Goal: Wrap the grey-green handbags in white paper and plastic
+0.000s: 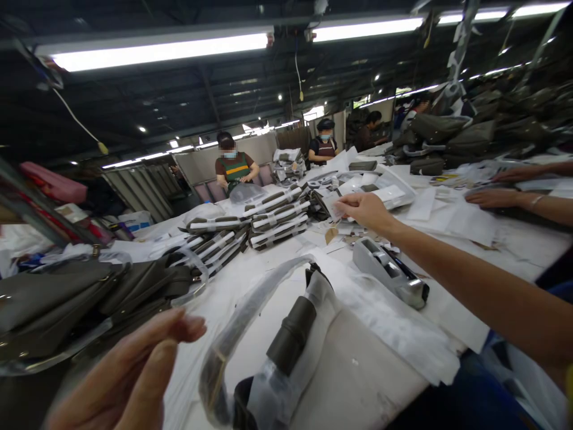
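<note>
My right hand (364,210) reaches over the middle of the table, thumb and fingertips pinched at the edge of a small white card (330,206). A brown tag (331,234) lies just below it. My left hand (129,370) is at the lower left, blurred, its thumb and fingers apart and nothing between them. Between my arms lies a dark olive bag strap or handle (293,334), partly wrapped in white tissue, with a curved handle (242,316) in clear plastic sleeving. To its right rests a grey tape dispenser (387,272).
Folded olive pieces with white wrapping (277,218) form stacks mid-table. Olive bags (89,298) pile up at the left, more at the back right. Another person's hands (496,197) work at the right edge. Co-workers (236,164) sit across the table. White sheets (465,218) lie scattered.
</note>
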Motion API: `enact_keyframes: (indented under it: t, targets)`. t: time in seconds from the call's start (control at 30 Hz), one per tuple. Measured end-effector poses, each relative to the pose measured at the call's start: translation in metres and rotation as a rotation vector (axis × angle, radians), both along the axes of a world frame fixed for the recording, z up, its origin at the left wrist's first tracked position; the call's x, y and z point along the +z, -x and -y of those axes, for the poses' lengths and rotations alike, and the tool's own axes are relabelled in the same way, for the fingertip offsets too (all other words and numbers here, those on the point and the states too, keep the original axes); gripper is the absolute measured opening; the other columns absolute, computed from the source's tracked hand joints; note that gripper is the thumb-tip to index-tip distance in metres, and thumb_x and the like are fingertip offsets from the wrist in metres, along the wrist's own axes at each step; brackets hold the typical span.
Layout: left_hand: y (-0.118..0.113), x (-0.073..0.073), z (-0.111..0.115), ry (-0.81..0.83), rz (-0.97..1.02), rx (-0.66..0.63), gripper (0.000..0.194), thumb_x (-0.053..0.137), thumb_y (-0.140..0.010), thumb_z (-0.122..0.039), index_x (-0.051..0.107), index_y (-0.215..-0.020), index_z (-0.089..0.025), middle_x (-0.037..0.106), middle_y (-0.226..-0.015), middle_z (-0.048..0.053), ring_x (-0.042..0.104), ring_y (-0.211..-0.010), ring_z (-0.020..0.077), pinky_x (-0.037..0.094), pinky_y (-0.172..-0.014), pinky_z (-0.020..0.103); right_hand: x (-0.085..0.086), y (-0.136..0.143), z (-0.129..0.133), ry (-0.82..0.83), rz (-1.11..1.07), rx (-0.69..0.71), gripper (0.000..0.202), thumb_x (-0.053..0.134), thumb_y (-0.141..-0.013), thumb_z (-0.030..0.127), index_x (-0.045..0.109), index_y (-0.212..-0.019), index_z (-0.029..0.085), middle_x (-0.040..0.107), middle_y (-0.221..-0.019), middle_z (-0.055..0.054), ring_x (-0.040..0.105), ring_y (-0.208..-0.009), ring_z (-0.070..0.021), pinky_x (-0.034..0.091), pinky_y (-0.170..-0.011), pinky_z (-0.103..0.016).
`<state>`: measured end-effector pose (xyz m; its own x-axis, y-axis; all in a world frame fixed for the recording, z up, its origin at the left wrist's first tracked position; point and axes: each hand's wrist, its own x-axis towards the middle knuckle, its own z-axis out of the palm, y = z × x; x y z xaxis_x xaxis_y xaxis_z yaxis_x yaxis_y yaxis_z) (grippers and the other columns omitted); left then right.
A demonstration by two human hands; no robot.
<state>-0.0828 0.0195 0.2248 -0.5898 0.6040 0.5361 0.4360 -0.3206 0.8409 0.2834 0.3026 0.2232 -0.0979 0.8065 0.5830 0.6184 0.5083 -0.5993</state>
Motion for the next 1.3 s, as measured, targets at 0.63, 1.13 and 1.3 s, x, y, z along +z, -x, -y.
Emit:
enact_keyframes:
  t: [0.63,1.13,1.3]
  targets:
    - [-0.158,0.086,-0.088,0.47,-0.374,-1.123,0.038,0.071,-0.08,-0.045,0.075,-0.1,-0.014,0.066,-0.077,0.001,0.049,-0.063,0.0094,0.036,-0.057,0.021,0.046,0.037,0.17,0.158,-0.808,0.494,0.032,0.079,-0.074,0.05,0.077,-0.086,0.02,0.073,-0.083,-0.001,0.065,-0.077,-0.0161,0.054,-0.074,-0.03]
    - [-0.162,0.078,-0.092,0.354,-0.293,-1.128,0.037,0.063,-0.088,-0.05,0.074,-0.092,-0.015,0.073,-0.097,0.006,0.063,-0.095,0.0168,0.048,-0.087,0.028,0.016,-0.001,0.182,0.117,-1.087,0.453,0.025,0.086,-0.067,0.042,0.076,-0.082,0.025,0.074,-0.094,-0.001,0.067,-0.091,-0.0172,0.053,-0.092,-0.035]
    - [-0.161,0.081,-0.088,0.352,0.032,-1.268,0.031,0.066,-0.088,-0.047,0.065,-0.083,-0.016,0.066,-0.077,0.001,0.065,-0.08,0.0134,0.051,-0.084,0.027,-0.009,-0.009,0.185,0.03,-0.954,0.469,0.016,0.087,-0.067,0.032,0.075,-0.076,0.025,0.072,-0.112,-0.001,0.069,-0.094,-0.0188,0.055,-0.089,-0.036]
